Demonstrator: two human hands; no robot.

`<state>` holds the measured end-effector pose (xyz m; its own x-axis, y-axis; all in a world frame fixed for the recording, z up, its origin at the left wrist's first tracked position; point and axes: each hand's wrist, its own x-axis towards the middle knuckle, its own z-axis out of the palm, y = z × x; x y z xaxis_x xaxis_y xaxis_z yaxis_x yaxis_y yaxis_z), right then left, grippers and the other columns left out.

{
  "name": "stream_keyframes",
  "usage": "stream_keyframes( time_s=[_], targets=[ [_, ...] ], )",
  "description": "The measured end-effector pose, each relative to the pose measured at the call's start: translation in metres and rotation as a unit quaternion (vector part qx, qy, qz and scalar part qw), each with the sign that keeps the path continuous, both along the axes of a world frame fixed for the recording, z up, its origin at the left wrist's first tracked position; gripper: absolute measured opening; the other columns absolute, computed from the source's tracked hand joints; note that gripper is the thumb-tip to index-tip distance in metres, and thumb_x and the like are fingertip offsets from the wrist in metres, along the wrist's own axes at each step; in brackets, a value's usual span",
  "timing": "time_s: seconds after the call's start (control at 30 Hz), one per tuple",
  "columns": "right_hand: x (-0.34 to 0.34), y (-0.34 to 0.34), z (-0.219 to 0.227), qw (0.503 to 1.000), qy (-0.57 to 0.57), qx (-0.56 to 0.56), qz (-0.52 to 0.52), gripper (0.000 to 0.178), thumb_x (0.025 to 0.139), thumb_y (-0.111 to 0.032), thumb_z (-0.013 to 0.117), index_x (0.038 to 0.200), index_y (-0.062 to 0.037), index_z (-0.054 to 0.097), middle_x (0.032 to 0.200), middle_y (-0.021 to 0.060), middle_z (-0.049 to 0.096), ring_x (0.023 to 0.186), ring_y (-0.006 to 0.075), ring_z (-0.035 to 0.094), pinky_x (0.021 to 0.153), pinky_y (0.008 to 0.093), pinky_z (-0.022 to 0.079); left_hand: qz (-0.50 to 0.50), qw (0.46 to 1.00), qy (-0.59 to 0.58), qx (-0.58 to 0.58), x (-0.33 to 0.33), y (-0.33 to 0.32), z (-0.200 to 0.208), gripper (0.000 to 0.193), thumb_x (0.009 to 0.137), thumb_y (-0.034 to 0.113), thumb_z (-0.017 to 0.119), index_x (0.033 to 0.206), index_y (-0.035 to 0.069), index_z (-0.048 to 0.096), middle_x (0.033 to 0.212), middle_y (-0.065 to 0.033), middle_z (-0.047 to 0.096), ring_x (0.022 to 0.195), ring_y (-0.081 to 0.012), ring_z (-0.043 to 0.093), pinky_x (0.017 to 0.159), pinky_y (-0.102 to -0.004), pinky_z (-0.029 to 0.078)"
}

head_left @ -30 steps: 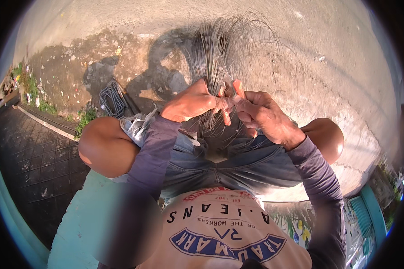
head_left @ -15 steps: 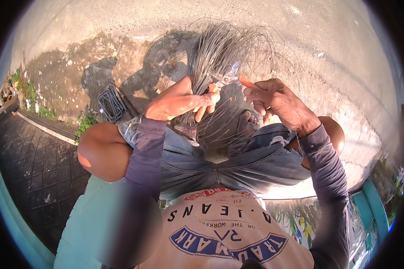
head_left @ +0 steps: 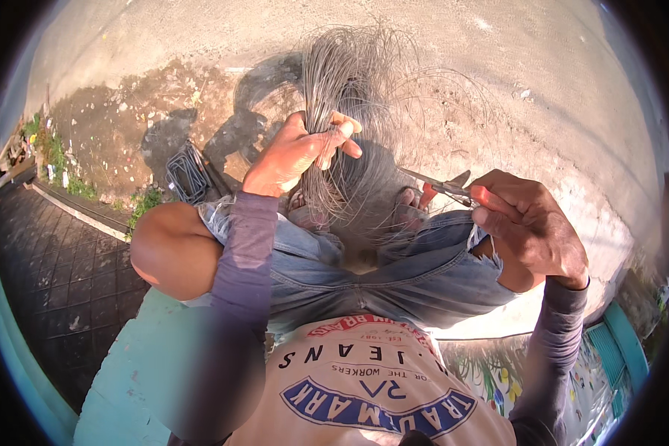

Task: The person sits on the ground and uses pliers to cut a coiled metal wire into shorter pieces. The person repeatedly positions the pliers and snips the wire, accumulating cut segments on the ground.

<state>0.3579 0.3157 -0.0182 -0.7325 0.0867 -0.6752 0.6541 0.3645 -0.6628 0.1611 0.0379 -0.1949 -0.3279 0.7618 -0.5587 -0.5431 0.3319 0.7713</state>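
My left hand (head_left: 305, 149) is closed around a thick bundle of thin grey wire (head_left: 325, 82). Loose strands fan out over the ground beyond it, and the lower ends hang down between my feet. Off to the right, beside my right knee, my right hand (head_left: 535, 227) grips a pair of shears (head_left: 450, 186) with metal blades and orange-red handles. The blades are spread apart and point left, away from the bundle. My fingers partly cover the handles.
Under the wire lies rough, sunlit concrete (head_left: 498, 97). A coil of thicker grey rod or wire (head_left: 188, 175) rests on the ground to the left, near small green weeds (head_left: 145, 201). My sandalled feet (head_left: 409, 208) stand just below the bundle. Dark paving (head_left: 59, 275) lies further left.
My right hand has moved right and toward me with the shears, away from the bundle. My left hand still holds the wire, which has shifted slightly left.
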Motion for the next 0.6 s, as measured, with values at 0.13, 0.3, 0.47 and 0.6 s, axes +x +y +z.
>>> stream_keyframes(
  time_s=[0.13, 0.3, 0.47, 0.6],
  targets=[
    [0.051, 0.003, 0.048, 0.963, 0.227, 0.024, -0.143, 0.023, 0.103, -0.020, 0.075, 0.101, 0.0031, 0.074, 0.094, 0.0144, 0.074, 0.079, 0.0206, 0.068, 0.082, 0.0331, 0.054, 0.046, 0.999, -0.015, -0.007, 0.004, 0.001, 0.003, 0.036, 0.103, 0.037, 0.080, 0.119, 0.006, 0.076, 0.087, -0.0084, 0.078, 0.063, -0.0048, 0.056, 0.057, -0.0245, 0.043],
    [0.148, 0.099, 0.103, 0.907, 0.237, 0.076, -0.339, 0.031, 0.114, -0.025, 0.061, 0.102, 0.0033, 0.066, 0.095, 0.0117, 0.064, 0.058, 0.0087, 0.051, 0.054, 0.0223, 0.041, 0.033, 0.999, 0.020, -0.034, 0.010, 0.015, 0.009, 0.036, 0.103, 0.036, 0.080, 0.119, 0.004, 0.075, 0.085, -0.0072, 0.077, 0.063, -0.0055, 0.057, 0.058, -0.0247, 0.044],
    [0.183, 0.163, 0.019, 0.944, -0.057, 0.036, -0.322, 0.037, 0.107, -0.030, 0.065, 0.080, -0.0041, 0.061, 0.059, -0.0061, 0.043, 0.045, 0.0007, 0.030, 0.044, 0.0228, 0.019, 0.039, 0.997, 0.034, -0.060, 0.019, 0.016, 0.012, 0.037, 0.101, 0.035, 0.081, 0.119, 0.003, 0.076, 0.085, -0.0070, 0.076, 0.062, -0.0062, 0.055, 0.057, -0.0255, 0.044],
    [0.234, 0.143, -0.126, 0.919, -0.197, -0.024, -0.340, 0.038, 0.107, -0.032, 0.065, 0.083, -0.0040, 0.060, 0.061, -0.0056, 0.043, 0.047, 0.0016, 0.030, 0.046, 0.0249, 0.020, 0.039, 0.995, 0.067, -0.059, 0.028, 0.025, 0.022, 0.037, 0.102, 0.035, 0.080, 0.118, 0.003, 0.073, 0.080, -0.0040, 0.069, 0.060, -0.0039, 0.051, 0.056, -0.0224, 0.041]
  ],
)
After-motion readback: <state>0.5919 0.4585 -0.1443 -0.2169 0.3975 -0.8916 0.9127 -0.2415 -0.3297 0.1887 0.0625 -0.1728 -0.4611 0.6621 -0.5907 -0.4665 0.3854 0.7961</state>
